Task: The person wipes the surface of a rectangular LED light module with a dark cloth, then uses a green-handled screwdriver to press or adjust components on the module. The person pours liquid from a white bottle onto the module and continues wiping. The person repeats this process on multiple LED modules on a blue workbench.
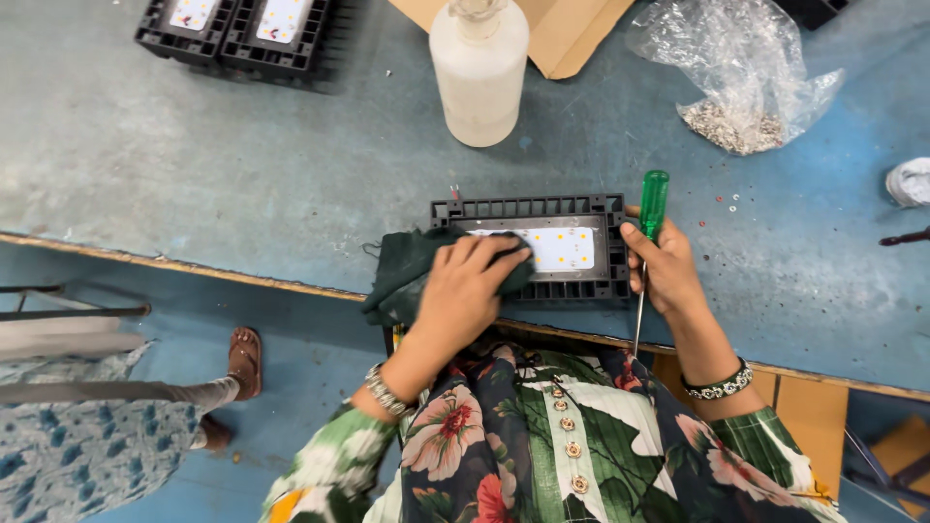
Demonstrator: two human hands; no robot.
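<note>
A black finned lamp housing (581, 207) with a white LED board (564, 248) lies at the near edge of the blue-grey workbench (242, 165). My left hand (465, 289) presses a dark green cloth (402, 271) onto the left part of the board. My right hand (664, 266) rests against the housing's right side and grips a green-handled screwdriver (653, 205), handle up, shaft pointing down past the bench edge.
A white plastic bottle (480, 73) stands behind the housing. A clear bag of small screws (741, 87) lies at the back right, cardboard (572, 34) beside it. Two more black housings (237, 29) sit at the back left. Another person's sandalled foot (244, 360) is on the floor at left.
</note>
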